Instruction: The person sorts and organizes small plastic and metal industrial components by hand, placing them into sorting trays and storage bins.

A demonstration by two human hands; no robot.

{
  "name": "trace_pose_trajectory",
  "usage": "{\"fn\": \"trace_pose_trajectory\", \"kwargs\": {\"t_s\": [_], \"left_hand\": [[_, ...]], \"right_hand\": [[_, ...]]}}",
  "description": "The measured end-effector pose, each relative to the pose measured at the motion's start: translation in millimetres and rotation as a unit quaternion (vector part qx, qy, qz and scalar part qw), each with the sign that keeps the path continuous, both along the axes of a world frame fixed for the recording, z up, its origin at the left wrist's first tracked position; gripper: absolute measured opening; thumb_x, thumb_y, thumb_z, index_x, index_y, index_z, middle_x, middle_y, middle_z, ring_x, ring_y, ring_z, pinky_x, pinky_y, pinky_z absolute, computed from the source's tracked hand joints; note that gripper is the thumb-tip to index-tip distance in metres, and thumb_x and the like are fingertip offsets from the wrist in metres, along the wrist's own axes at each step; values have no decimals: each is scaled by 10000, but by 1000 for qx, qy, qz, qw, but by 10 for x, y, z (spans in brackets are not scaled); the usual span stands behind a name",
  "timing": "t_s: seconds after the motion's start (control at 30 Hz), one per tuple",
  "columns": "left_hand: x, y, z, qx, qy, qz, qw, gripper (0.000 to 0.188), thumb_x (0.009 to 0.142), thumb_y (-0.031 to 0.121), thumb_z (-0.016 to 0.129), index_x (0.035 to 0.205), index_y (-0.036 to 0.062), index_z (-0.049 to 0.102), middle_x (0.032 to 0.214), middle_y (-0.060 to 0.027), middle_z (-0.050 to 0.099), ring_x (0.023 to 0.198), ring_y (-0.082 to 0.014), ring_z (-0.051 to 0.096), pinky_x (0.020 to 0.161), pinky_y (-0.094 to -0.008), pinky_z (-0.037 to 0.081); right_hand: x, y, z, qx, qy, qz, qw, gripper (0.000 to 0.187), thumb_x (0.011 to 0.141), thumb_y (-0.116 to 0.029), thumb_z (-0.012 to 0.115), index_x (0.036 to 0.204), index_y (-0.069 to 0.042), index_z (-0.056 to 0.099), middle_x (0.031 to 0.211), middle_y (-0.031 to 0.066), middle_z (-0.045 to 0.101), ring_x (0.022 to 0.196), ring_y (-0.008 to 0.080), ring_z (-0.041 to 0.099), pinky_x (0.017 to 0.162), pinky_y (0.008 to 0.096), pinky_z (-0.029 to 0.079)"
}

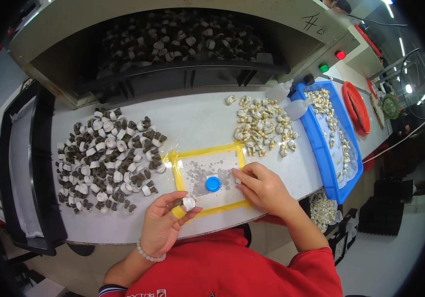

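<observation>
My left hand [159, 227], with yellow tape around its thumb, pinches a small white-and-dark cylindrical part [188, 203] above the near left corner of a yellow-taped work sheet [207, 207]. Over the sheet's right side, my right hand [266, 190] has its thumb and forefinger closed around a small whitish piece [238, 181], mostly hidden by the fingers. Between both hands sits a round blue cap [213, 184] on the sheet, among grey wet-looking spots. A pale bit shows just behind the cap.
A heap of white-and-dark parts [108, 153] covers the table's left; cream-and-gold pieces [264, 123] lie at the back right. Squeeze bottles [297, 109] stand beside a blue tray [340, 190]. A black tray [49, 218] flanks the left, a loaded black bin [173, 79] the back.
</observation>
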State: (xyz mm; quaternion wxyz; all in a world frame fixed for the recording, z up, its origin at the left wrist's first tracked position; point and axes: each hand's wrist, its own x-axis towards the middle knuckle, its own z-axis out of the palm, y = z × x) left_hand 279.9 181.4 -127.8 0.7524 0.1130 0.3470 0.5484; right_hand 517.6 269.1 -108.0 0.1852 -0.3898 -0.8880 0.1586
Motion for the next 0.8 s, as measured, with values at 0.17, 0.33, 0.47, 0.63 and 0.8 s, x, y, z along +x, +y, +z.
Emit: {"fn": "trace_pose_trajectory", "kwargs": {"t_s": [0.17,0.33,0.47,0.63,0.8], "left_hand": [[2,-39,-101,7,-3,2,1000,265,818,-25,549,1077,-12,497,951,-130,583,854,-259,611,796,-351,494],[26,-31,-138,36,-4,20,999,263,808,-36,557,1063,-5,501,925,-127,581,826,-237,613,773,-345,497],[53,-33,-107,31,5,23,999,270,807,-40,557,1069,-10,497,918,-129,577,823,-236,615,760,-334,502],[61,-43,-114,33,7,18,999,269,806,-43,558,1068,-17,500,916,-127,575,814,-232,616,746,-325,506],[84,-69,-201,78,8,12,997,266,801,-37,572,1059,-27,508,933,-137,584,809,-229,614,744,-331,506]], "right_hand": [[-23,8,-57,-28,61,-37,997,267,705,-44,656,965,-20,602,817,98,556,689,225,569,591,306,478],[-78,61,-22,-26,49,-22,998,211,698,-50,646,902,-18,604,818,98,568,715,251,571,621,324,477],[-167,14,60,-99,84,-12,991,238,697,-29,662,932,-30,620,823,87,571,687,211,576,595,293,482],[-356,36,159,-55,50,68,995,249,684,-24,663,928,-22,618,824,85,567,698,221,573,600,298,483],[-412,51,167,-14,6,92,996,262,660,-22,665,916,-8,614,817,87,563,717,225,571,609,302,487]]}}
